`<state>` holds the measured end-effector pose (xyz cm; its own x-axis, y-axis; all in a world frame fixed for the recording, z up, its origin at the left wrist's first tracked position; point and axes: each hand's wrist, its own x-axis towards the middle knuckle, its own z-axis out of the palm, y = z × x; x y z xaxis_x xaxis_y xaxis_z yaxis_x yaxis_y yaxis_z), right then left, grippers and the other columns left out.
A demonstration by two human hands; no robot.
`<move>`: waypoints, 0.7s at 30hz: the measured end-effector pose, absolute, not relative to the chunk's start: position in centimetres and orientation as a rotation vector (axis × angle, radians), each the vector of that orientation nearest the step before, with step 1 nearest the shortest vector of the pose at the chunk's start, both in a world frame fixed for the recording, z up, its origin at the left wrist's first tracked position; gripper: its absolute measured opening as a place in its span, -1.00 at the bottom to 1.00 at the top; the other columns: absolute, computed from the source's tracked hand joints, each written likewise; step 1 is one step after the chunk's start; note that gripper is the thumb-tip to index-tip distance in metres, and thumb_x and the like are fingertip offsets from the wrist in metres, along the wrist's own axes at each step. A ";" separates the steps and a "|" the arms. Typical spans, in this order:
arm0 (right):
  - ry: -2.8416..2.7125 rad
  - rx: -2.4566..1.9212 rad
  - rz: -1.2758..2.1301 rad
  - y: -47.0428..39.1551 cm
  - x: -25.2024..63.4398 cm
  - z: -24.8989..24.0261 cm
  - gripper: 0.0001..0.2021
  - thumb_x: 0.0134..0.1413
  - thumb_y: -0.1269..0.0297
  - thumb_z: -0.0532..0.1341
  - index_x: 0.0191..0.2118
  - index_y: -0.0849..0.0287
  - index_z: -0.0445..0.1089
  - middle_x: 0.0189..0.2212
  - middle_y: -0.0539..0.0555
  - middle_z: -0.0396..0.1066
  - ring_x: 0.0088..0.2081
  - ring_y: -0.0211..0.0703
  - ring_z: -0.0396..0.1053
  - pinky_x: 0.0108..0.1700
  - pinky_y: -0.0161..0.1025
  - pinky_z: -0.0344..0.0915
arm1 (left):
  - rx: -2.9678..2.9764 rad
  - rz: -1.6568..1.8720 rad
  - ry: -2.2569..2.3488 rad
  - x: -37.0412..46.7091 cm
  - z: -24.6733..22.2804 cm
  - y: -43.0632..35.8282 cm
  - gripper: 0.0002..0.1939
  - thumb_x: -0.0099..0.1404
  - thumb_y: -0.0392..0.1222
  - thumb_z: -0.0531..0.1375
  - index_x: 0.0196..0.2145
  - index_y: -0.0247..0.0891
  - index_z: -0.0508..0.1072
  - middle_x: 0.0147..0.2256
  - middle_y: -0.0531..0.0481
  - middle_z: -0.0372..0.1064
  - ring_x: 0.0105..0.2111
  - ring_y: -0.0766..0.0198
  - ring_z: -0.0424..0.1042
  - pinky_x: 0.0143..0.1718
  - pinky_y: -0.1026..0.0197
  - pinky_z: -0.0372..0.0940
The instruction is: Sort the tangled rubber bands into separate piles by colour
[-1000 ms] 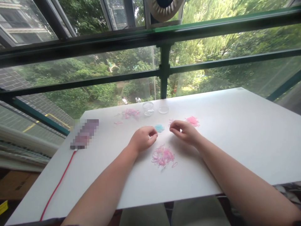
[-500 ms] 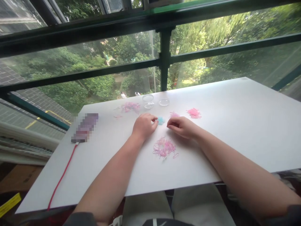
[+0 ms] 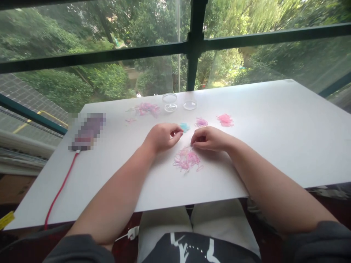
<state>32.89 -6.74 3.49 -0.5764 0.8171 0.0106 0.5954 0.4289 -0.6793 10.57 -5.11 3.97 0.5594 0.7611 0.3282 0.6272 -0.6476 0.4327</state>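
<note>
Small loops that look like rubber bands lie in separate piles on the white table (image 3: 115, 190). My left hand (image 3: 163, 138) is beside the blue pile of rubber bands (image 3: 184, 127), its thumb and forefinger tips brought together; anything between them is too small to make out. My right hand (image 3: 210, 139) is at the far edge of the mixed pink pile (image 3: 187, 160), fingertips pinched low over the loops. What they grip, if anything, is hidden. Just beyond my right hand sits a purple pile (image 3: 201, 122), and to its right a coral-pink pile (image 3: 225, 120).
A clear round container (image 3: 169, 102) and a clear round dish or lid (image 3: 190, 105) stand at the back. Left of them lies a larger pink-purple pile (image 3: 147, 109). A blurred-out phone-like object (image 3: 89, 131) with a red cable (image 3: 62, 184) occupies the left side.
My view has tilted down. My right hand has moved nearer to the mixed pink pile, to its far edge. My left hand has drawn slightly back from the blue pile.
</note>
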 end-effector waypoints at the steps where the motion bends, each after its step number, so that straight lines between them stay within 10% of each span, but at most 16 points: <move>1: -2.359 -1.210 0.972 -6.8 33.0 3.7 -0.86 -0.06 0.31 0.21 -0.34 0.17 0.50 -0.55 -0.02 0.37 -0.51 -0.31 0.25 -0.44 -0.33 0.15 | 2.552 0.627 1.077 10.5 4.2 -5.5 -0.82 0.19 -0.15 0.14 -0.35 -0.22 0.53 -0.43 0.03 0.49 -0.45 0.31 0.40 -0.35 0.27 0.22; 21: -2.844 -1.450 1.044 -9.6 32.6 7.1 -0.70 -0.27 0.07 0.32 -0.43 0.15 0.32 -0.50 -0.01 0.35 -0.52 -0.28 0.17 -0.50 -0.32 0.00 | 2.456 -0.037 1.053 10.4 6.4 -7.6 -0.49 -0.09 0.22 0.26 -0.32 -0.23 0.43 -0.41 0.02 0.40 -0.49 0.31 0.28 -0.51 0.28 0.04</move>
<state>32.61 -9.56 7.10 -0.6081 0.6557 -0.4476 0.7895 0.4404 -0.4275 10.35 -7.57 6.40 0.7059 0.6789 -0.2019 0.6913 -0.5984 0.4050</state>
